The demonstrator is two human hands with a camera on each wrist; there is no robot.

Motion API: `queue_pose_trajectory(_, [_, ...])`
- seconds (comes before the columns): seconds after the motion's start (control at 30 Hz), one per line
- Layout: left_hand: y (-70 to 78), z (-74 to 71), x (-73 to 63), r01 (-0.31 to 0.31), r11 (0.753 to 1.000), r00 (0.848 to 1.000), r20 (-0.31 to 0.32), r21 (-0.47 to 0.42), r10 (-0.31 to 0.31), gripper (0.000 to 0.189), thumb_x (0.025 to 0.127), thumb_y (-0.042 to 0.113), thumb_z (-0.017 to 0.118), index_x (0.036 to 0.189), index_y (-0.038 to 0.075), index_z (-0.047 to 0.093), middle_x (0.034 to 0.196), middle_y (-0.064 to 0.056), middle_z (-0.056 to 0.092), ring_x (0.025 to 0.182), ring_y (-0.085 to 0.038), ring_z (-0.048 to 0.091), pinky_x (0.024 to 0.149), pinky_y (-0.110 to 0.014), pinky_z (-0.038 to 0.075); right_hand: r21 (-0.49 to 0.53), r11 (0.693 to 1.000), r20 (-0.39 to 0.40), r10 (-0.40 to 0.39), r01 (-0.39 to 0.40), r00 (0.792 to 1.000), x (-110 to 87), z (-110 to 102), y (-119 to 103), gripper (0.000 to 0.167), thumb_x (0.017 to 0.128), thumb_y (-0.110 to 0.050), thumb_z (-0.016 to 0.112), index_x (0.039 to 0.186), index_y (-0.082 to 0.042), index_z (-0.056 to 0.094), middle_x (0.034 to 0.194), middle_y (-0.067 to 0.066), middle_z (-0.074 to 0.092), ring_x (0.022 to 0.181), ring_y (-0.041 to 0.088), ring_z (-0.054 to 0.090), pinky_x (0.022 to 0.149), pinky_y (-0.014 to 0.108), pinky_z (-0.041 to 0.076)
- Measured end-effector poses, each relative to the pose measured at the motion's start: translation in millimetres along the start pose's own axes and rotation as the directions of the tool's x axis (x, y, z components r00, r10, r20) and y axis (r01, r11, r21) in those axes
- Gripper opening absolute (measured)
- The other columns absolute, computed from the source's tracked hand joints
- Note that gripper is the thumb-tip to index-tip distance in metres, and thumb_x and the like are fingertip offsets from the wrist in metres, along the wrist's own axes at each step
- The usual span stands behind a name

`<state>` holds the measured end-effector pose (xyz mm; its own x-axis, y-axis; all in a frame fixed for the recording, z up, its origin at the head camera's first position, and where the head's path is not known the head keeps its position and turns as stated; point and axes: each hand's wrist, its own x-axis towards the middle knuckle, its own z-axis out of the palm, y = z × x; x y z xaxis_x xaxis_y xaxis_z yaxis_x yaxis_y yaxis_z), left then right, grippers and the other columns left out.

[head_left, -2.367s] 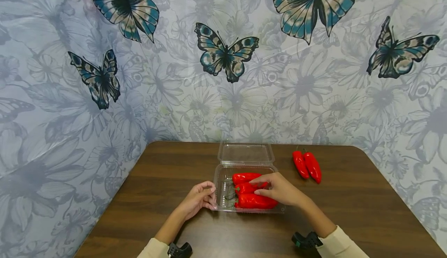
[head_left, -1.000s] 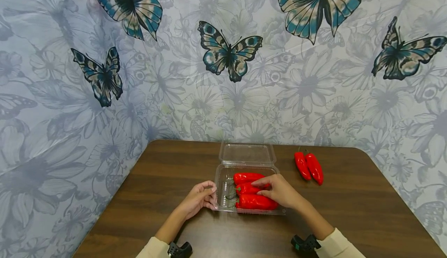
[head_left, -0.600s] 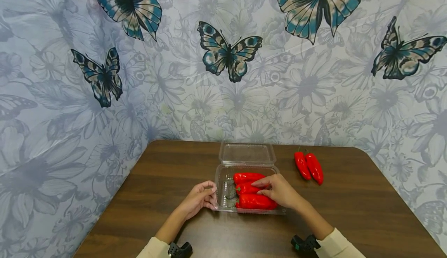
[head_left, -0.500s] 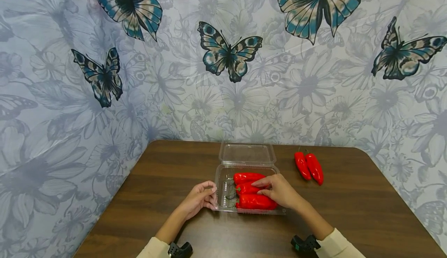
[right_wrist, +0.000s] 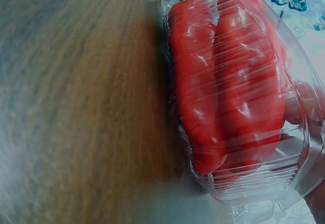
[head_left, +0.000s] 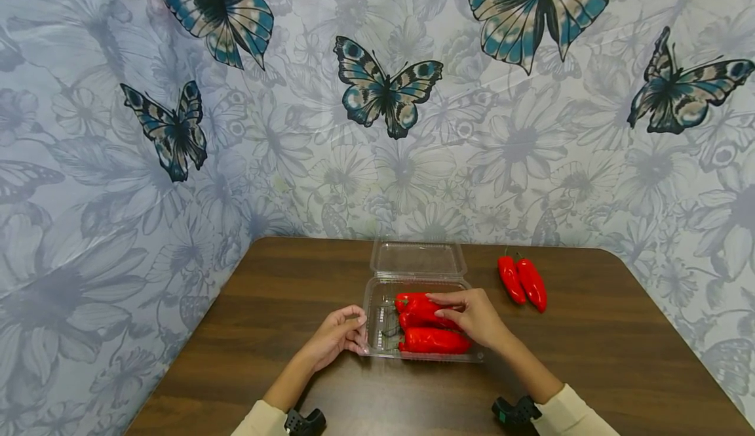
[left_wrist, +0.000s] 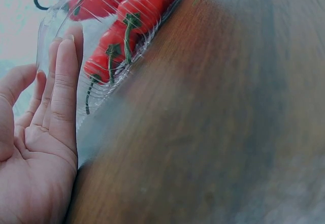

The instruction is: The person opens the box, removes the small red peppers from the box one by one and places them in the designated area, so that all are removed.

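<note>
A hinged clear plastic container [head_left: 377, 290] stands on the table with its lid [head_left: 417, 259] folded back. My left hand [head_left: 333, 339] holds the container's left edge between thumb and fingers; in the left wrist view its fingers lie along the clear wall. Inside, a long red pepper [head_left: 435, 341] lies along the front. My right hand [head_left: 479, 320] pinches the right end of another red pepper [head_left: 420, 315] behind it. This pepper partly covers a further red pepper [head_left: 404, 299] at the back. Green stems point left, as the left wrist view shows close up.
Two more red peppers [head_left: 510, 280] lie side by side on the brown wooden table [head_left: 307, 272], right of the container. A wall covering [head_left: 295, 180] with flowers and butterflies stands close behind the table's far edge. Black wrist cameras [head_left: 516, 410] sit at both sleeves.
My right hand has shifted slightly back and up, and the pepper it pinches has moved and now overlaps the back pepper. My left hand and the container stay put.
</note>
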<state>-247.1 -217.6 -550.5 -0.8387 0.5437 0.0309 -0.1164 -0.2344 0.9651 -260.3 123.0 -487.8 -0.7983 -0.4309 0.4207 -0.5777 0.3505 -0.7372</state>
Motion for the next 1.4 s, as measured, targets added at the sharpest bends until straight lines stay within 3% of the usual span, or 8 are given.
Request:
queue_pose_trajectory(0.17, [-0.3, -0.5, 0.2, -0.006, 1.000, 1.000, 0.003, 0.004, 0.006, 0.010, 0.108, 0.008, 0.046, 0.110, 0.008, 0.055, 0.082, -0.001, 0.068, 0.068, -0.014, 0.071, 0.064, -0.032, 0.062, 0.082, 0.995, -0.033, 0.054, -0.052, 0.998, 0.6, -2, 0, 0.035, 0.082, 0.002, 0.081, 0.115, -0.010, 0.078, 0.105, 0.009, 0.076, 0.073, 0.005, 0.063, 0.057, 0.020, 0.055])
queue_pose_trajectory(0.33, [-0.3, -0.1, 0.0, -0.002, 1.000, 1.000, 0.000, 0.003, 0.002, 0.010, 0.108, 0.009, 0.046, 0.110, 0.008, 0.056, 0.081, -0.001, 0.068, 0.068, -0.013, 0.070, 0.065, -0.032, 0.062, 0.100, 0.991, -0.063, 0.100, -0.093, 0.993, 2.3, -6, -6, 0.033, 0.083, 0.002, 0.079, 0.115, -0.004, 0.076, 0.101, 0.012, 0.076, 0.054, 0.004, 0.033, 0.044, 0.018, 0.029])
queue_pose_trajectory(0.4, [-0.4, -0.2, -0.1, 0.001, 1.000, 1.000, -0.002, 0.002, -0.001, 0.010, 0.108, 0.009, 0.046, 0.111, 0.007, 0.055, 0.082, -0.001, 0.068, 0.068, -0.013, 0.070, 0.065, -0.032, 0.062, 0.115, 0.989, -0.074, 0.105, -0.096, 0.992, 2.7, -7, -6, 0.032, 0.084, 0.000, 0.080, 0.115, -0.004, 0.076, 0.104, 0.013, 0.075, 0.057, 0.003, 0.046, 0.047, 0.017, 0.038])
queue_pose_trajectory(0.5, [-0.6, -0.1, 0.0, 0.006, 1.000, 1.000, -0.007, 0.004, -0.006, 0.009, 0.108, 0.009, 0.046, 0.111, 0.007, 0.055, 0.082, 0.000, 0.068, 0.068, -0.013, 0.071, 0.065, -0.032, 0.062, 0.141, 0.986, -0.085, 0.103, -0.091, 0.991, 3.0, -9, -2, 0.031, 0.085, -0.004, 0.080, 0.116, -0.006, 0.076, 0.110, 0.012, 0.074, 0.081, 0.011, 0.069, 0.061, 0.020, 0.055])
queue_pose_trajectory(0.6, [-0.7, -0.1, 0.0, 0.009, 1.000, 1.000, -0.011, 0.007, -0.009, 0.009, 0.108, 0.010, 0.047, 0.111, 0.007, 0.055, 0.081, 0.000, 0.068, 0.068, -0.013, 0.071, 0.065, -0.032, 0.062, 0.182, 0.980, -0.090, 0.101, -0.083, 0.991, 3.0, -11, 4, 0.032, 0.086, -0.008, 0.080, 0.117, -0.008, 0.076, 0.114, 0.011, 0.074, 0.100, 0.018, 0.072, 0.073, 0.027, 0.061])
queue_pose_trajectory(0.87, [0.2, 0.0, -0.2, 0.013, 1.000, 1.000, -0.013, 0.001, -0.013, 0.010, 0.108, 0.009, 0.046, 0.111, 0.005, 0.054, 0.081, -0.001, 0.068, 0.068, -0.014, 0.071, 0.065, -0.033, 0.062, 0.291, 0.951, -0.088, 0.137, -0.105, 0.987, 4.1, -19, 3, 0.032, 0.087, -0.005, 0.078, 0.119, -0.002, 0.074, 0.116, 0.016, 0.072, 0.100, 0.016, 0.072, 0.074, 0.032, 0.062])
queue_pose_trajectory(1.13, [2.2, 1.1, 0.7, 0.013, 1.000, 1.000, -0.009, 0.003, -0.012, 0.011, 0.109, 0.009, 0.045, 0.112, 0.002, 0.053, 0.081, -0.001, 0.068, 0.067, -0.014, 0.071, 0.065, -0.032, 0.062, 0.301, 0.940, -0.121, 0.207, -0.163, 0.971, 3.5, -30, 0, 0.034, 0.088, -0.008, 0.078, 0.122, -0.003, 0.073, 0.118, 0.014, 0.072, 0.101, 0.013, 0.072, 0.072, 0.032, 0.062])
queue_pose_trajectory(1.4, [1.5, 1.3, 0.1, 0.021, 1.000, 1.000, -0.018, -0.003, -0.022, 0.011, 0.109, 0.009, 0.045, 0.112, 0.005, 0.054, 0.080, -0.001, 0.068, 0.067, -0.013, 0.070, 0.064, -0.032, 0.062, 0.366, 0.911, -0.126, 0.252, -0.191, 0.959, 1.7, -45, -3, 0.036, 0.092, -0.006, 0.074, 0.127, 0.002, 0.068, 0.120, 0.025, 0.067, 0.094, 0.016, 0.074, 0.069, 0.038, 0.062])
